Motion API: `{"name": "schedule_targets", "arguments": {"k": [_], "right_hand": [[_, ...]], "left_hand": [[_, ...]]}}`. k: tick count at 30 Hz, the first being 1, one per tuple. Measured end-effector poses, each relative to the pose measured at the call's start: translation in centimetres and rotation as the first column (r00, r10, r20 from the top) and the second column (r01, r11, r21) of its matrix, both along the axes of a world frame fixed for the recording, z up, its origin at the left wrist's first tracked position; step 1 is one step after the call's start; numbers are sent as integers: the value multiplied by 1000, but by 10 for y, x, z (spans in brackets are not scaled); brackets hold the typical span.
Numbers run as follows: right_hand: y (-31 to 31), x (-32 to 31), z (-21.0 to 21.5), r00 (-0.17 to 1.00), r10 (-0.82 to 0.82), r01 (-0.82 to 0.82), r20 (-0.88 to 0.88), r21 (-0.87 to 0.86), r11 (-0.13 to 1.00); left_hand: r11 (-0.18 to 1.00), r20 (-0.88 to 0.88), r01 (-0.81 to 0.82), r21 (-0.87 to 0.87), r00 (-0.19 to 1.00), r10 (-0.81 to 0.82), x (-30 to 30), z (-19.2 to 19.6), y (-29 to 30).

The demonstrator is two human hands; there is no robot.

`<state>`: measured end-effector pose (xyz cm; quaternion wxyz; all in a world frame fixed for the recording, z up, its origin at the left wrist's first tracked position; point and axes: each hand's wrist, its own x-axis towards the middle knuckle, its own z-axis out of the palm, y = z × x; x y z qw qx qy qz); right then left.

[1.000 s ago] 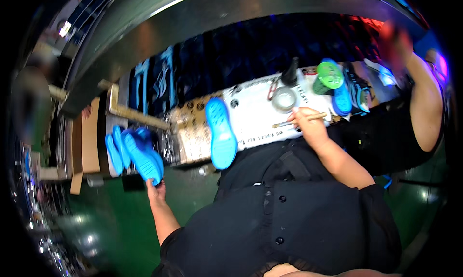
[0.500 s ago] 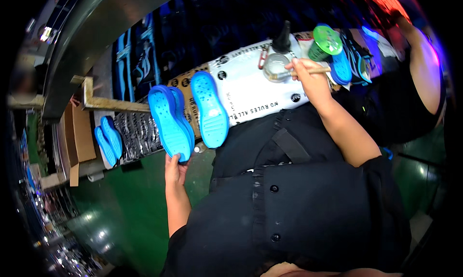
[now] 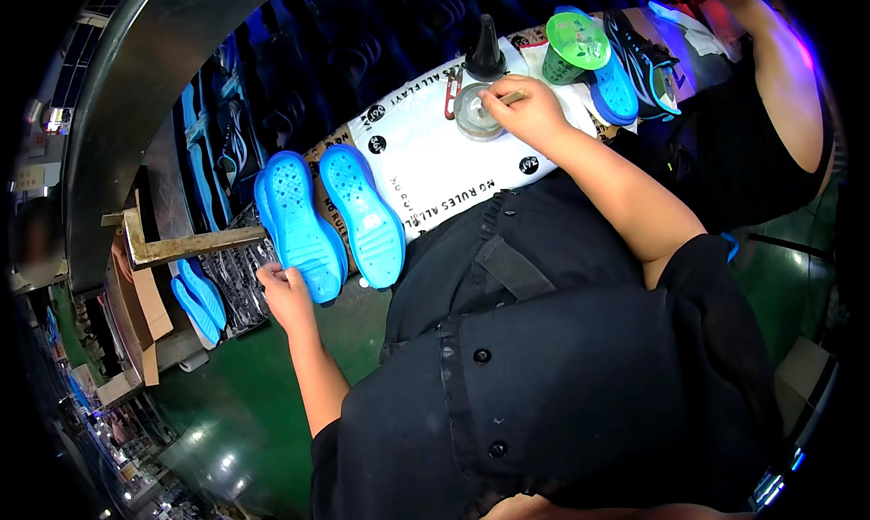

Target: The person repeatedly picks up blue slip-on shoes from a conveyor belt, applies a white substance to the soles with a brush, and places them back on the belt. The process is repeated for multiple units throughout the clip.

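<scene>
My left hand (image 3: 286,293) grips a pair of bright blue shoe soles (image 3: 297,223) by their lower end, holding them upright next to another blue sole (image 3: 364,214) that lies on the white printed sheet (image 3: 426,158). My right hand (image 3: 528,112) holds a thin brush, its tip over a small round tin (image 3: 474,117) on the sheet. A dark cone-shaped nozzle bottle (image 3: 485,53) stands just behind the tin.
A green lidded cup (image 3: 574,44), a blue sole and a dark shoe upper (image 3: 645,58) sit at the bench's right end, beside another person's arm (image 3: 784,85). More blue soles (image 3: 198,295) lie in a box at left. A wooden bar (image 3: 186,244) sticks out at left.
My left hand has carried the blue soles from the box at left up beside the sole on the sheet. The right hand stays at the tin with the brush.
</scene>
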<state>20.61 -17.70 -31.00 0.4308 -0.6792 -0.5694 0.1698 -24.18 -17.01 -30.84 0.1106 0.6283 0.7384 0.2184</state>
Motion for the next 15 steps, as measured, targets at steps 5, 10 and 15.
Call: {"name": "schedule_targets", "arguments": {"k": [5,10,15], "right_hand": [[-6,4,17,994,-13,20,-111,62,998],[-9,9,13,994,22,-8,-107,130,991],[-15,12,20,992,-9,23,-125,109,994]], "left_hand": [[942,696,85,-326,696,178,5,12,2],[877,881,220,-428,317,351,13,22,-3],[930,953,228,-287,-27,301,31,35,-18]]}}
